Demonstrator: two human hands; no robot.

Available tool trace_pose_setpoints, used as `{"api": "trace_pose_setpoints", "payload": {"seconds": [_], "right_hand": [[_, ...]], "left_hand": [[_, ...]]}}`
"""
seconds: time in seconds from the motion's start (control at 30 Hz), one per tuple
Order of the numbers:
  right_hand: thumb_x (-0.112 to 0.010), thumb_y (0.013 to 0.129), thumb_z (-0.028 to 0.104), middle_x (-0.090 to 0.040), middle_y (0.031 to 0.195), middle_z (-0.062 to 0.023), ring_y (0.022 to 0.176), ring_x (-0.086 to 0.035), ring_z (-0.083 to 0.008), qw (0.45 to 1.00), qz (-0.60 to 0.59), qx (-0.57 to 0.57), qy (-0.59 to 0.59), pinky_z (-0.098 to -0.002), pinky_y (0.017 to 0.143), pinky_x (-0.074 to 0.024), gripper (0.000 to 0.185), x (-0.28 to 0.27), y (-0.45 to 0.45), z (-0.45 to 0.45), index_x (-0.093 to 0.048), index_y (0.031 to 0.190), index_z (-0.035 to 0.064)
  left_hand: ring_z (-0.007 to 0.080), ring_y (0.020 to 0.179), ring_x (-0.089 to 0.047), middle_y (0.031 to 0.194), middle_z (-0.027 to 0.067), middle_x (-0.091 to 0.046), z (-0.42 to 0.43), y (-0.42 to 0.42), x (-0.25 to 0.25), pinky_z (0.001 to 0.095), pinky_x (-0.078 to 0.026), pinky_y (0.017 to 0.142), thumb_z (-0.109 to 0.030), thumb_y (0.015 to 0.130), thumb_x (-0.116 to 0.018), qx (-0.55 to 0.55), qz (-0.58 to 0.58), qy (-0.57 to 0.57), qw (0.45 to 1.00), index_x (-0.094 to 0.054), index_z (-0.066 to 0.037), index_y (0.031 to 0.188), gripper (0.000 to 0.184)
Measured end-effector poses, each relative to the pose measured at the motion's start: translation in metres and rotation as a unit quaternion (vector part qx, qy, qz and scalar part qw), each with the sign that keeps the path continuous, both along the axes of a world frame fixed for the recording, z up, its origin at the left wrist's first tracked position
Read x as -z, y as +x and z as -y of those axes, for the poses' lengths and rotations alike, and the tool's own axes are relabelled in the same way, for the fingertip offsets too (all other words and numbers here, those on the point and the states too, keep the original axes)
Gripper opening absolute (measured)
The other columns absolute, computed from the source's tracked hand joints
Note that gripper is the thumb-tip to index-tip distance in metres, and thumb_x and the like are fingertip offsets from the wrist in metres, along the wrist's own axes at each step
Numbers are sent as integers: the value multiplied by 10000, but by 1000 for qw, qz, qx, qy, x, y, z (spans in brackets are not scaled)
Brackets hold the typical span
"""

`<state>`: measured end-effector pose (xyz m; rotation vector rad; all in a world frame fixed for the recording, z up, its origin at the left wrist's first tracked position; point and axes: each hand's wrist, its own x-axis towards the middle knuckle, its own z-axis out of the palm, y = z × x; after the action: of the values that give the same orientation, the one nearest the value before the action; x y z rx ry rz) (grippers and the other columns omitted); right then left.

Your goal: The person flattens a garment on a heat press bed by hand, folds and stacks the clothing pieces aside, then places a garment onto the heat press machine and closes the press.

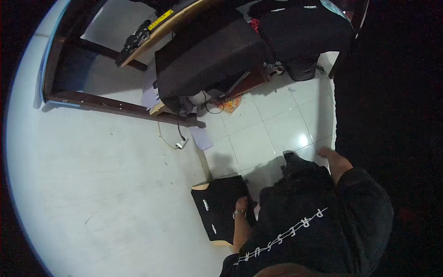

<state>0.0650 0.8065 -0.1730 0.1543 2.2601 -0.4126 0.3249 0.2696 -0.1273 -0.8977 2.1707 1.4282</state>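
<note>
The left hand (242,205) touches the black panel (222,198), probably stiff, best held by its edges; the right hand (326,152) is apart from it, both grips unclear.

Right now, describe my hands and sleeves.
Your left hand and right hand are ungloved. A slim, light band circles the left wrist, too blurred to identify. Your black top has a loose right sleeve ending above the wrist, and white, line-crossed lettering.
</note>
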Motion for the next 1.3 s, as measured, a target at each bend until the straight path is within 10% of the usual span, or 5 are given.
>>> {"api": "trace_pose_setpoints", "payload": {"seconds": [0.4, 0.83, 1.1, 1.23, 1.3], "right_hand": [[-596, 875, 626, -546, 1184, -107, 1101, -552, -329, 660, -84, 625, -408, -487, 974, -434, 748, -131, -424, 82, -421, 1425, 150], [-657, 863, 554, -549, 720, -11, 604, -569, -138, 401, -183, 743, -503, -250, 456, -471, 395, -123, -485, 45, -589, 947, 174], [-644, 849, 534, -455, 1207, -143, 1096, -466, -301, 462, -171, 785, -376, -524, 877, -465, 537, -105, -471, 23, -514, 1249, 201], [-595, 872, 565, -566, 1060, -92, 881, -572, -247, 447, -93, 791, -407, -422, 761, -523, 506, -125, -470, 37, -547, 1202, 185], [-583, 881, 567, -580, 988, -64, 813, -569, -206, 438, -82, 766, -464, -366, 695, -524, 464, -101, -481, 33, -579, 1136, 180]], "left_hand": [[256, 904, -661, 1090, 138, -687, 59, -97, 22, 382, -510, 719, -238, 972, -528, -59, 117, 32, 991, -574, -83, 1318, 382], [289, 770, -675, 1032, 145, -688, 109, -382, 44, 430, -522, 569, -235, 945, -589, -172, 85, 293, 937, -517, -91, 1369, 453], [280, 617, -618, 936, 81, -672, 181, -537, 48, 458, -492, 489, -449, 962, -507, -104, 83, 27, 991, -518, -171, 1201, 367], [287, 716, -624, 971, 85, -666, 165, -495, 55, 479, -475, 523, -523, 956, -464, -233, 85, 343, 906, -544, -182, 1258, 462], [204, 929, -660, 1146, 49, -681, 127, -453, 42, 422, -550, 721, -278, 992, -473, -24, 88, 112, 990, -512, -146, 1330, 365]]}}
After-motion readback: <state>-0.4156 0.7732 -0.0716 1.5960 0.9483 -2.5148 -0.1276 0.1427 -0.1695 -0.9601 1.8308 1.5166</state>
